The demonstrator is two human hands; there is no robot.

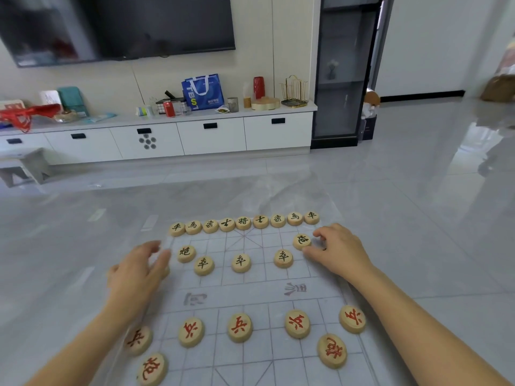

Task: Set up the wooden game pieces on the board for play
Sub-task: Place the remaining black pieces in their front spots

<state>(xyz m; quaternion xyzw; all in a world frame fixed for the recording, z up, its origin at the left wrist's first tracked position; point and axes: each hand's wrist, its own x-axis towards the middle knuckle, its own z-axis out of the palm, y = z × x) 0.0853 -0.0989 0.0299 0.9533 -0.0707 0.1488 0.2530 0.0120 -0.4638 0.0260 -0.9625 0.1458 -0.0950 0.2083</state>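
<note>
Nearest pieces: near-left red piece and near-right red piece, both flat on the board.
Red line: five red soldiers, spaced across the board one row beyond.
Board: thin gridded sheet, flat on the grey floor.
Left hand: blurred, over the board's left edge, fingers bent. A sliver of a piece shows beneath it; cannot tell whether it is gripped.
Right hand: at the board's right side, thumb and forefinger closed on the rim of the black cannon, which lies flat on the board.
Mid black: three black soldiers in a line; a lone black piece just beyond, left.
Back row: nine black-lettered pieces, touching side by side along the far edge.
Far: white cabinet carrying a blue bag; dark screen above.
</note>
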